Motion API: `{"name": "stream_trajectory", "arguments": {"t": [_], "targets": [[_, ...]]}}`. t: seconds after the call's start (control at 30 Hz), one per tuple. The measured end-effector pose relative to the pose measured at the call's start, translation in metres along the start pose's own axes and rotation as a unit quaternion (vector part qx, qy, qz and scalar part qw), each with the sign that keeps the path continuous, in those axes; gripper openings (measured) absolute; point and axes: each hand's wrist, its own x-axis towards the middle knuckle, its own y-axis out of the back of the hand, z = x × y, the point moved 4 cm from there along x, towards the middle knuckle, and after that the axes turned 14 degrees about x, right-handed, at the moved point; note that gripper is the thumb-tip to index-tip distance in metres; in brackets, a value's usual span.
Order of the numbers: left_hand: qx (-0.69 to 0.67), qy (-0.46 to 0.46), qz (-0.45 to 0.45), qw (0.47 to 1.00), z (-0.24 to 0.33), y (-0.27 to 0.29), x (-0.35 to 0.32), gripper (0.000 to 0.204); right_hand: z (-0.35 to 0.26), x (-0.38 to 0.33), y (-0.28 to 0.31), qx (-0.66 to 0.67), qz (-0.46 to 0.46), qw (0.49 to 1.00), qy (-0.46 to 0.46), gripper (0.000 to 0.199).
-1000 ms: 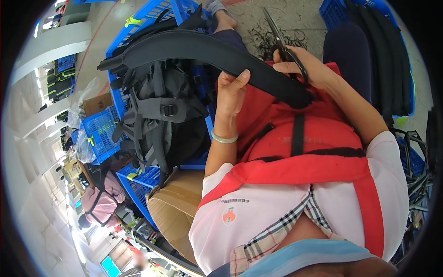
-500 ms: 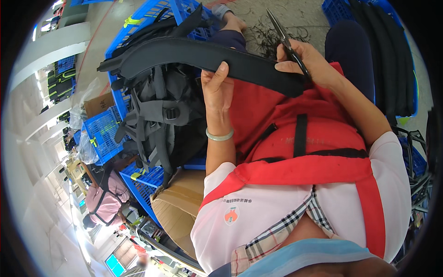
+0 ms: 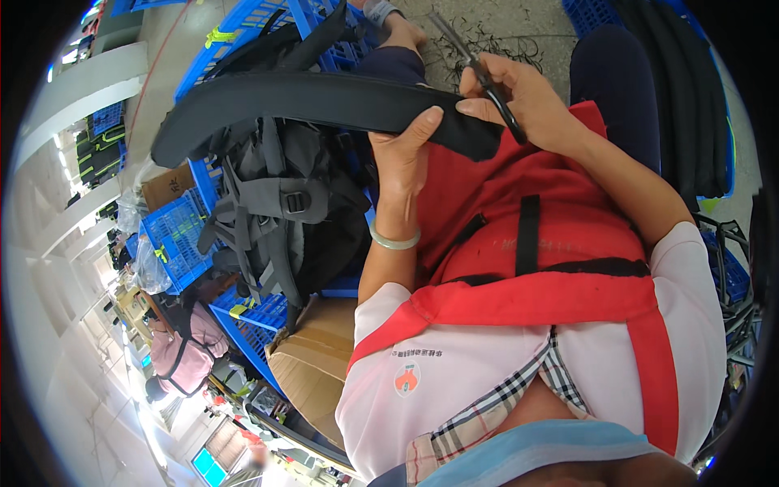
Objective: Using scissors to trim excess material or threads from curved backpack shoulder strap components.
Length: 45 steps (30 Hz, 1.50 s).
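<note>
A long, curved black padded strap [image 3: 284, 96] stretches across in front of me, above my lap. My left hand [image 3: 402, 158] is closed on it, thumb on top, not far from its right end. In my right hand [image 3: 531, 101] is a pair of scissors [image 3: 485, 79], blades pointing up and away to the left. The right thumb lies at the strap's upper edge near that end; whether those fingers also pinch the strap is hard to make out. A red apron [image 3: 479, 211] covers my lap beneath the strap.
Grey and black strapped bags [image 3: 284, 195] fill a blue crate [image 3: 231, 40] at my left. More black padded pieces [image 3: 682, 105] lie in a crate at the right. Dark thread scraps [image 3: 519, 53] litter the floor. A cardboard box [image 3: 312, 365] and a person in pink [image 3: 182, 357] are at the left.
The strap has shifted left, and its left end now hangs lower. My left hand sits closer to the strap's right end. My right hand with the scissors has moved slightly left.
</note>
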Motion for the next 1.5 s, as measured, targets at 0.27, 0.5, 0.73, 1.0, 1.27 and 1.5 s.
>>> {"name": "stream_trajectory", "arguments": {"t": [0.27,0.5,0.73,1.0,1.27,1.5], "targets": [[-0.008,-0.003,0.005,1.0,0.008,0.019,-0.003,0.032,-0.023,-0.031,0.024,-0.243,-0.036,0.967,-0.068,0.042],[0.001,-0.011,-0.009,1.0,0.009,0.014,-0.006,0.031,-0.027,-0.054,0.023,-0.333,-0.124,0.909,-0.218,0.079],[-0.005,0.005,-0.025,1.0,0.006,0.012,-0.008,0.029,-0.021,-0.053,0.019,-0.324,-0.106,0.938,-0.066,0.074],[-0.017,0.009,-0.025,1.0,0.0,0.015,-0.009,0.029,-0.007,-0.052,0.02,-0.265,-0.112,0.947,-0.142,0.065],[-0.02,0.003,-0.028,0.999,0.0,0.012,-0.011,0.028,0.0,-0.048,0.013,-0.295,-0.097,0.948,-0.068,0.059],[-0.023,0.01,-0.049,0.998,-0.001,0.003,-0.017,0.024,-0.003,-0.047,0.007,-0.37,-0.076,0.926,0.005,0.062]]}}
